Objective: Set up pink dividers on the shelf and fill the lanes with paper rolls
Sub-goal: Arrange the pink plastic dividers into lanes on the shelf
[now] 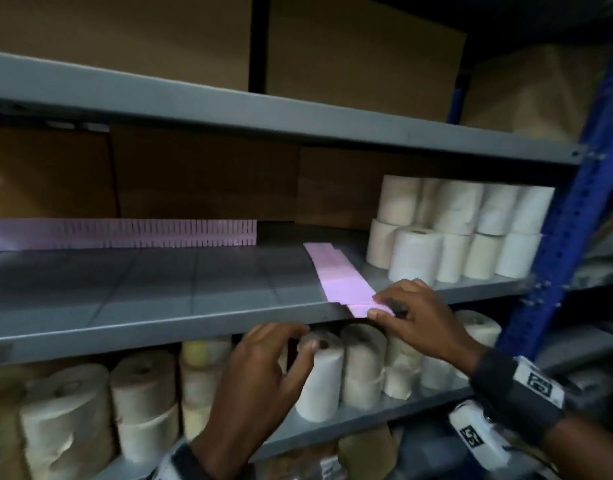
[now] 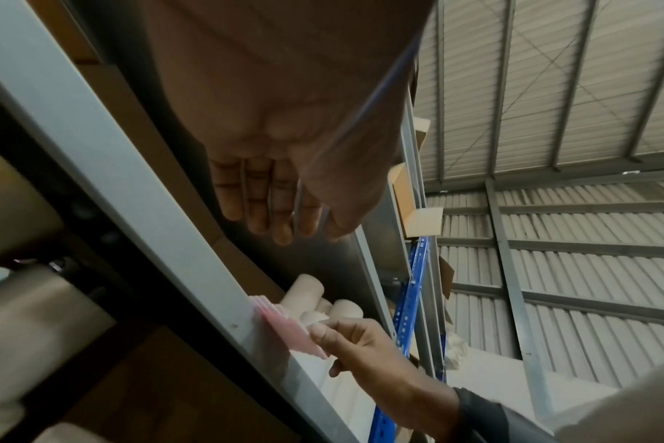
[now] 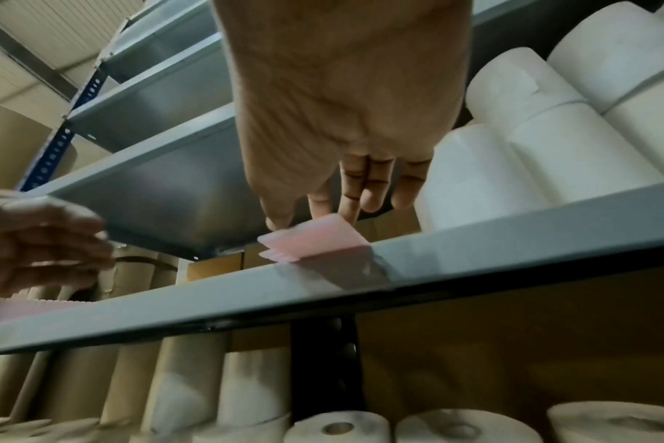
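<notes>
A stack of short pink dividers (image 1: 339,277) lies flat on the grey middle shelf (image 1: 159,323), its near end jutting over the front edge. My right hand (image 1: 376,306) pinches that near end between thumb and fingers; the right wrist view shows the same pinch on the pink dividers (image 3: 315,238). My left hand (image 1: 298,336) hovers just below the shelf's front edge with loosely bent fingers and holds nothing. A long slotted pink divider (image 1: 125,233) stands along the back left of the shelf. White paper rolls (image 1: 460,233) are stacked two high at the shelf's right end.
The shelf below (image 1: 332,431) is packed with more paper rolls (image 1: 142,403). Brown cardboard boxes (image 1: 194,174) line the back of the middle shelf and fill the shelf above. A blue perforated upright (image 1: 568,216) bounds the right side.
</notes>
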Action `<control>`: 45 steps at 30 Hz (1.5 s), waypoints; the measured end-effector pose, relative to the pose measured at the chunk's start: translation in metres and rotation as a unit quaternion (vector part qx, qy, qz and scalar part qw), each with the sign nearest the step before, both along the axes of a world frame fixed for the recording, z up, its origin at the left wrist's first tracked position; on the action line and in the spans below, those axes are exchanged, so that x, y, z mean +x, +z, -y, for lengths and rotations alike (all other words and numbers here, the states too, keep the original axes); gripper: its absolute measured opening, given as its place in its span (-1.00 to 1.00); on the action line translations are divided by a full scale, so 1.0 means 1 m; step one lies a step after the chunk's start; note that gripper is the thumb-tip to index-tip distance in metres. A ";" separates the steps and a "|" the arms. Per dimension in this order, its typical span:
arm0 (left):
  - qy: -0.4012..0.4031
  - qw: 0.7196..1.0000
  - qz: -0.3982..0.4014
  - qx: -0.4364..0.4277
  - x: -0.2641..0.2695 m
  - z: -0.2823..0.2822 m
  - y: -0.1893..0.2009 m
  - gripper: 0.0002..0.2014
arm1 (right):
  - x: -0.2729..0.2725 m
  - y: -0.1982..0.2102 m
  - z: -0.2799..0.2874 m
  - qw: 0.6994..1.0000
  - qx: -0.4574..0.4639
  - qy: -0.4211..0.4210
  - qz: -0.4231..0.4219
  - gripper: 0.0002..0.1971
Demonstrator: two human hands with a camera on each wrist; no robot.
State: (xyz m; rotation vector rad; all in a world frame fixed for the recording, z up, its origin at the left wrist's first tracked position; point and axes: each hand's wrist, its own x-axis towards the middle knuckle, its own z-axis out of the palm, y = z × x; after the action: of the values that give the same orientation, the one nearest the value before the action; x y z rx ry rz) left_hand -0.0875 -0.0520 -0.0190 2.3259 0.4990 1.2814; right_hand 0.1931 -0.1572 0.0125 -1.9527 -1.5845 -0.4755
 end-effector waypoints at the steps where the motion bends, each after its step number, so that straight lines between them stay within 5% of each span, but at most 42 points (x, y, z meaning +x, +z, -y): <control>1: 0.010 1.000 -0.019 0.010 0.018 -0.004 0.003 -0.70 | 0.007 -0.004 -0.002 1.000 0.008 0.004 0.005 -0.47; 7: 0.048 0.976 -0.185 0.104 0.118 -0.052 0.025 -0.60 | 0.045 -0.010 -0.027 0.998 0.028 0.048 -0.026 -0.46; 10: 0.042 0.967 -0.228 0.108 0.125 -0.068 0.026 -0.54 | 0.045 -0.011 -0.035 0.997 0.030 0.063 -0.033 -0.41; 17: 0.043 0.971 -0.197 0.129 0.131 -0.069 0.021 -0.70 | 0.061 -0.014 -0.045 0.989 0.055 0.102 -0.090 -0.50; 21: 0.049 0.979 -0.132 0.148 0.128 -0.064 0.013 -0.72 | 0.064 -0.016 -0.048 0.983 0.058 0.118 -0.125 -0.61; 25: 0.091 0.983 0.033 0.157 0.117 -0.054 0.005 -0.71 | 0.070 -0.017 -0.048 0.976 0.063 0.112 -0.173 -0.57; 28: 0.156 0.965 0.183 0.103 0.103 -0.041 0.003 -0.74 | 0.069 -0.017 -0.049 0.982 0.054 0.095 -0.152 -0.52; 33: 0.137 0.909 0.394 -0.008 0.089 -0.020 0.018 -0.64 | 0.066 -0.008 -0.055 0.989 0.010 0.043 -0.140 -0.49; 35: 0.129 0.895 0.425 -0.036 0.079 -0.020 0.026 -0.53 | 0.067 -0.003 -0.058 0.990 -0.005 0.026 -0.142 -0.46; 40: 0.101 0.873 0.464 -0.110 0.058 -0.026 0.040 -0.74 | 0.069 0.005 -0.064 0.988 -0.022 0.006 -0.152 -0.48; 45: 0.081 0.859 0.470 -0.186 0.044 -0.031 0.044 -0.64 | 0.073 0.012 -0.067 0.976 0.005 0.031 -0.216 -0.57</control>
State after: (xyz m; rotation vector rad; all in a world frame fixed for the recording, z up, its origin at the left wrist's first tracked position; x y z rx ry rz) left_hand -0.0436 -0.0209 0.0249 1.1410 0.5258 1.9721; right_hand 0.2663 -0.0904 0.0245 -1.8366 -1.3517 -0.0248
